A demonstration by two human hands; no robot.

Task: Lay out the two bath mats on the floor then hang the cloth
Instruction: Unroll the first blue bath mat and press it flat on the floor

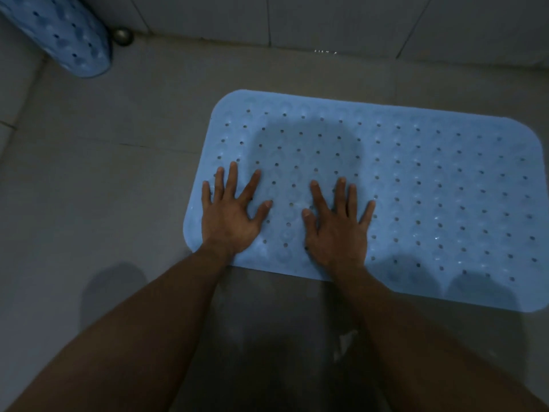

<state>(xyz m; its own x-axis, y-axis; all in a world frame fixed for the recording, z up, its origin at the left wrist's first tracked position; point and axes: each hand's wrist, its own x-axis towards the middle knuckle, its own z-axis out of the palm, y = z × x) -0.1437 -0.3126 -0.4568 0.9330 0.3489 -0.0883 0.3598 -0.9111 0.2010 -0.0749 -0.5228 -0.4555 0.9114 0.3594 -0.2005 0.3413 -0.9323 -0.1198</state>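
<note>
Centre and right of the frame: light blue bath mat (416,188), perforated, rounded corners, spread flat on the grey tiled floor (104,188). Both hands rest palm-down on its left part, near the lower edge. Left hand (228,215) by the mat's left border, fingers splayed wide, holding nothing. Right hand (337,230) just beside it, apart from it, grip likewise wide and flat, nothing grasped. Bare forearms run in from the lower corners. Upper left of the frame: second blue mat (62,34), same hole pattern, rolled, standing tilted by the wall. Small metal knob (122,35) just right of it. Light dim; cloth not seen.
</note>
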